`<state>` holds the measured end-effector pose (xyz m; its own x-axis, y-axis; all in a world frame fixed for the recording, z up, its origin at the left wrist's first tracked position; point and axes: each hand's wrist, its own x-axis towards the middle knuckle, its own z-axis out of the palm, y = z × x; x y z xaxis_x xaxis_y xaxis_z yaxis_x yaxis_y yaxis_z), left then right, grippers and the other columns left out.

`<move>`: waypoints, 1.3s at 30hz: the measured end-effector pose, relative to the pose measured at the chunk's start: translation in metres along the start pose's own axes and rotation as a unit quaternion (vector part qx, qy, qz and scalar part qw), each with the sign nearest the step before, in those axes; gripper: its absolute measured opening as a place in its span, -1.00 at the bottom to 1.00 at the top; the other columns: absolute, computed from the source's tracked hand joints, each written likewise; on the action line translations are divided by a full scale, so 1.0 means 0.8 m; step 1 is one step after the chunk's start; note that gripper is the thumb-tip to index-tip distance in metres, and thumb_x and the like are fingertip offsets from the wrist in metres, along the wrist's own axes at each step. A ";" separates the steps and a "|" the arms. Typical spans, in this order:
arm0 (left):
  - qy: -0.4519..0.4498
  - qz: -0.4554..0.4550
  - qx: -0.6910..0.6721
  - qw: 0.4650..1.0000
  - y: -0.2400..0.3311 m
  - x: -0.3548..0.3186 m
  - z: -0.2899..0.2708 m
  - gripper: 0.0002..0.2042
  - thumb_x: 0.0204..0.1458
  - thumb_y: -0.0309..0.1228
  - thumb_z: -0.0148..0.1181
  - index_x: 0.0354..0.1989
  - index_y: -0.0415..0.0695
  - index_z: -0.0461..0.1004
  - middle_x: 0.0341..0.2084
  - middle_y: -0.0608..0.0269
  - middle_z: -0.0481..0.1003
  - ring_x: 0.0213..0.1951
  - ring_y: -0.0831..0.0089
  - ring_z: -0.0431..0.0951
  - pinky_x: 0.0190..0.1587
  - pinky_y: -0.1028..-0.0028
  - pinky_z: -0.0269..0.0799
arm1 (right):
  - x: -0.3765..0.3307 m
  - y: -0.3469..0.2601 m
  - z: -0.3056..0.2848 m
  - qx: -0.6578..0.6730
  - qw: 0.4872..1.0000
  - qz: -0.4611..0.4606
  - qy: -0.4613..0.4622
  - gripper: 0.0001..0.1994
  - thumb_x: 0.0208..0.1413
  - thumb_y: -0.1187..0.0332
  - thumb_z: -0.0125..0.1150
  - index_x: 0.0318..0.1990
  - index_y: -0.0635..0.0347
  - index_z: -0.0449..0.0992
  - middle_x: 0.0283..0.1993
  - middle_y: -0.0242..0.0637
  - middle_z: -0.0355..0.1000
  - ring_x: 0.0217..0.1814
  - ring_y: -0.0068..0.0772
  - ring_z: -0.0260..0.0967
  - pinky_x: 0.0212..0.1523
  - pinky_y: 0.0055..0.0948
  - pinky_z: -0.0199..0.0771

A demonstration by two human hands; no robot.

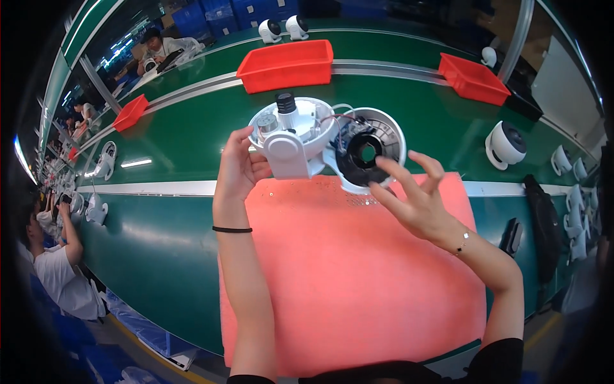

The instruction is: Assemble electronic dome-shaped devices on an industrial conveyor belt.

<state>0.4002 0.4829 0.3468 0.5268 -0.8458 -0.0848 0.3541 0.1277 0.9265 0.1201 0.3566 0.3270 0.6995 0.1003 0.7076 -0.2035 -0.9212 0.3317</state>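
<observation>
Two halves, wired together: left hand [242, 168] grips white base [291, 137]; right hand [416, 198], fingers spread, steadies dome shell [374, 150] (interior exposed) above pink mat [345, 275].

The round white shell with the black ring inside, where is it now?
In the head view, the round white shell is at centre, just right of the white motor base held by the left hand, above the pink mat; the right hand's fingertips reach it.

3 red bins [286, 64], 1 pink mat [345, 281], approx 10 white cams [505, 144].
</observation>
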 end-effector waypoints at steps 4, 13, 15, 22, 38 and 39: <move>-0.012 0.024 -0.033 0.999 -0.018 0.003 0.004 -0.57 -0.06 -0.14 0.01 -0.18 -0.29 0.37 -0.41 0.11 0.51 -0.42 0.42 0.54 -0.45 0.45 0.48 | -0.026 0.003 -0.063 0.133 0.987 -0.089 -0.031 -0.79 -0.34 0.46 0.28 -0.42 0.01 0.49 0.02 -0.29 0.34 0.08 0.01 0.05 -0.03 -0.05 0.27; -0.503 -0.057 0.185 0.842 -0.096 -0.030 0.075 -0.65 0.02 -0.20 0.07 -0.19 -0.24 0.50 -0.31 0.23 0.52 -0.15 0.49 0.45 -0.06 0.55 0.32 | -0.037 -0.028 -0.147 0.603 0.786 0.002 -0.136 -0.78 -0.04 0.30 0.21 -0.27 0.22 0.45 -0.13 -0.18 0.40 -0.09 -0.09 0.37 -0.19 -0.25 0.50; -0.663 -0.211 0.282 0.661 -0.124 0.000 0.118 -0.65 0.03 -0.20 0.06 -0.17 -0.25 0.50 -0.34 0.24 0.52 -0.16 0.53 0.43 -0.05 0.55 0.30 | -0.042 -0.029 -0.157 0.676 0.697 0.123 -0.206 -0.63 0.09 0.25 0.09 -0.03 0.30 0.31 -0.11 -0.12 0.37 -0.12 -0.19 0.42 -0.16 -0.32 0.49; -0.544 -0.077 0.400 0.734 -0.091 -0.061 0.135 -0.64 0.15 -0.20 -0.07 -0.20 -0.27 0.48 -0.40 0.23 0.53 -0.32 0.62 0.43 -0.22 0.56 0.34 | -0.050 -0.032 -0.144 0.719 0.516 0.374 -0.277 -0.58 0.19 0.34 -0.04 0.16 0.30 0.11 0.01 -0.13 0.29 0.03 -0.39 0.31 -0.05 -0.48 0.36; -0.023 0.141 0.440 0.887 -0.100 -0.325 0.092 -0.46 0.07 -0.04 -0.05 -0.05 -0.35 0.39 -0.03 -0.41 0.28 0.05 -0.09 0.35 0.02 0.28 0.32 | -0.045 -0.010 -0.117 0.744 0.442 0.306 -0.396 -0.48 -0.01 0.43 0.14 0.08 0.31 0.05 -0.03 -0.15 0.21 -0.02 -0.42 0.26 -0.04 -0.44 0.30; -0.023 0.139 0.438 0.888 -0.106 -0.322 0.093 -0.46 0.07 -0.04 -0.05 -0.05 -0.35 0.39 -0.03 -0.41 0.28 0.05 -0.09 0.35 0.02 0.28 0.32 | -0.046 -0.010 -0.116 0.743 0.441 0.308 -0.398 -0.48 -0.01 0.43 0.14 0.08 0.31 0.05 -0.03 -0.15 0.21 -0.02 -0.42 0.26 -0.04 -0.44 0.30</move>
<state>0.1771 0.6512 0.3174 0.4596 -0.8678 0.1890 -0.5329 -0.0992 0.8404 0.0325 0.3950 0.3560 0.9647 0.0400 -0.2602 -0.2615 0.0298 -0.9648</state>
